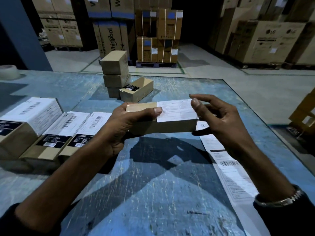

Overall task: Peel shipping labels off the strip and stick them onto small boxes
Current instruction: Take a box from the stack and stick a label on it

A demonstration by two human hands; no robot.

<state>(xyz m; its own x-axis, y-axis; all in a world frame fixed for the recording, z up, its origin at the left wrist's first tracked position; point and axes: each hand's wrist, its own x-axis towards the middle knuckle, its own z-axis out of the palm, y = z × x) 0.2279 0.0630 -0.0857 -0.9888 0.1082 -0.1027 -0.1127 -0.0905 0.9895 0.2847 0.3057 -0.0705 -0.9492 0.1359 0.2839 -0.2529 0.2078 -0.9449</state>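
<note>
Label half laid on a box held above the desk; a crooked or creased bond is the risk.

The box is gripped at its left end by the left hand, its thumb pressed on the edge of the label. The right hand is held loosely spread at the right end, nothing clasped. If the label is smoothed unevenly, wrinkles may be trapped or it may sit skewed. The strip lies on the desk, where it could be brushed aside.
</note>
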